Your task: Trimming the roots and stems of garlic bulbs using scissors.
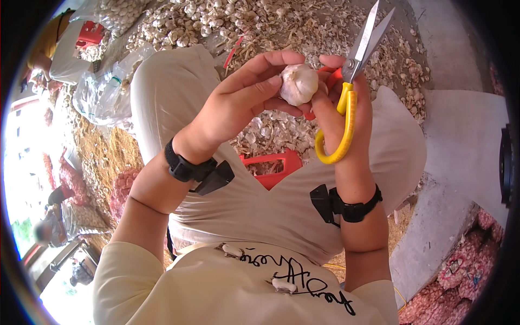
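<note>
Above my lap I hold a whitish garlic bulb [299,85] between both hands. My left hand [238,95] has its fingers and thumb closed around the bulb's left side. A pair of scissors [351,67] with yellow and red handles rests in my right hand [349,116]. The yellow loop lies around the thumb's base, and the slightly parted blades point up and away from the bulb. Fingertips of the right hand touch the bulb's right side; some of these fingers are hidden behind the scissors and the thumb.
A heap of garlic and dry skins [189,24] spreads over the ground ahead. Between my legs is a red plastic container [276,172] near pale peelings. Clear plastic bags [103,95] lie at left, with people beyond. Pink mesh sacks [460,271] are at lower right.
</note>
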